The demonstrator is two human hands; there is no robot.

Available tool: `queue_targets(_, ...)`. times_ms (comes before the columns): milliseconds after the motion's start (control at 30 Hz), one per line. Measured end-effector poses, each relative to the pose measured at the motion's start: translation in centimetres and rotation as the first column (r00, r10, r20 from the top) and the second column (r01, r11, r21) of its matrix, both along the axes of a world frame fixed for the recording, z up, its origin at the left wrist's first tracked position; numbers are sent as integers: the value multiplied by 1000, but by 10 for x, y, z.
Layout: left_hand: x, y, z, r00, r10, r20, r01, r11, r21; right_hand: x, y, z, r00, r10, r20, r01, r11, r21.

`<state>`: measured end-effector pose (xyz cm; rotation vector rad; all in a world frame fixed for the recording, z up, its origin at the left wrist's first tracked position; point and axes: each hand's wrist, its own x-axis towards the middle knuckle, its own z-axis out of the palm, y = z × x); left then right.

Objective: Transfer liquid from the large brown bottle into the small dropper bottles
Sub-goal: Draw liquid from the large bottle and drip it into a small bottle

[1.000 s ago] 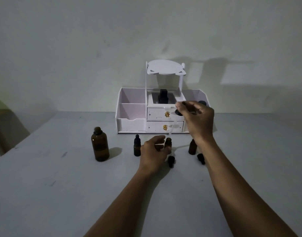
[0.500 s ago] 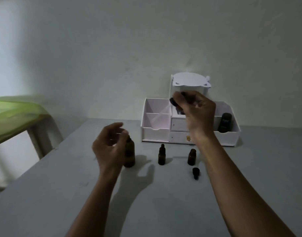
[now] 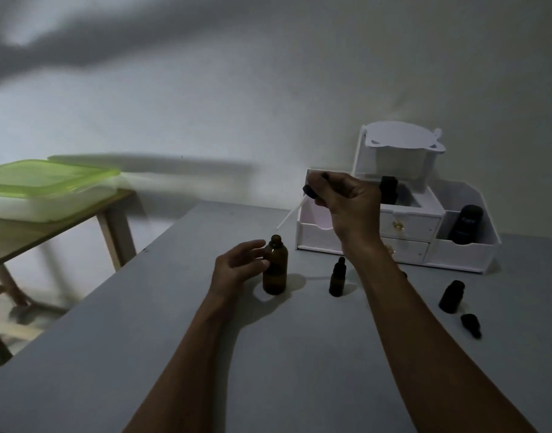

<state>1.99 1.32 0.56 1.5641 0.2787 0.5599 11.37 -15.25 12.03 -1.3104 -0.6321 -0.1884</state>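
At the far left a green-lidded plastic container (image 3: 46,189) sits on a wooden side table (image 3: 81,226), well apart from the work. On the grey table (image 3: 112,354) the left hand (image 3: 237,270) curls loosely beside the large brown bottle (image 3: 275,267), fingers parted, thumb and fingertips at the bottle's shoulder; whether they actually touch the glass cannot be told. The bottle stands upright with its mouth uncapped, dark amber, and the dim light hides any liquid level inside. Above and to its right the right hand (image 3: 346,198) is raised in front of a white desktop organizer (image 3: 456,254), pinching the black bulb of a dropper pipette (image 3: 292,214) whose pale glass stem slants down and left, its tip hanging above the bottle's mouth without entering it. That forearm blocks part of the organizer's drawers. A small dropper bottle (image 3: 338,278) with its cap on stands upright between the two forearms. The organizer's middle tray holds a dark bottle (image 3: 388,190), and its right compartment holds a black jar (image 3: 465,225). Farther right an open small bottle (image 3: 452,296) stands on the table, tilted in the wide view, with a loose black dropper cap (image 3: 471,325) lying just beside it.
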Motion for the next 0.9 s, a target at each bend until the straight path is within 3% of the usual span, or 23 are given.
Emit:
queue_targets(167, 2, -4, 2, 998, -49, -39, 54, 990, 132, 1, 5, -7, 998, 13, 57, -8, 995, -100)
queue_targets(667, 4, -7, 2, 998, -9, -61, 18, 989, 146, 2, 34, -51, 976, 105, 193, -6, 889, -457)
queue_targets(900, 1, -9, 4, 998, -7, -66, 17, 989, 147, 6, 32, -59, 976, 100, 196, 2, 887, -461)
